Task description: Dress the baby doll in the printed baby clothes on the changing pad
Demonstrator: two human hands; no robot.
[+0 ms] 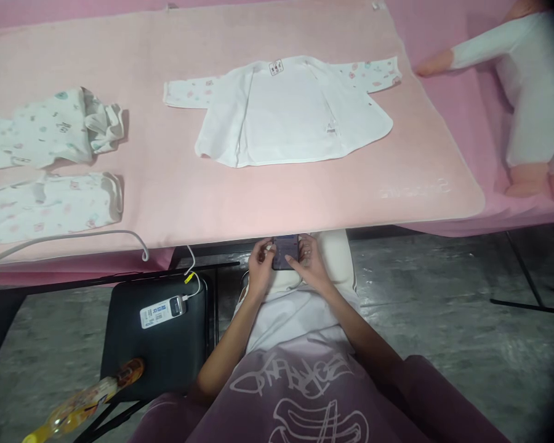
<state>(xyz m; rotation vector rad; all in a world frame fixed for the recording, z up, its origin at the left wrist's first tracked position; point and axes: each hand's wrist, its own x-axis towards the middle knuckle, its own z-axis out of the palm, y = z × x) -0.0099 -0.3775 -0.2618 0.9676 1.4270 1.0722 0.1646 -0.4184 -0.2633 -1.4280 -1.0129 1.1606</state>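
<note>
Between both hands, at the table's near edge above my lap, is a dark smartphone (pixel 285 253) with its screen facing up. My left hand (pixel 261 257) grips its left side, thumb over the screen's edge. My right hand (pixel 310 258) holds the right side, its thumb lying across the lower part of the screen. Beyond the phone, a small white baby jacket (pixel 295 117) lies spread out with its front open and both printed sleeves stretched sideways.
Two folded printed baby garments (pixel 50 132) lie at the left of the pink mat (pixel 277 200). A doll in white (pixel 533 92) is at the right. On the black stool (pixel 166 363) are a cabled power bank (pixel 162 312) and a bottle (pixel 85 400). A white cable (pixel 96 234) crosses the mat's near-left edge.
</note>
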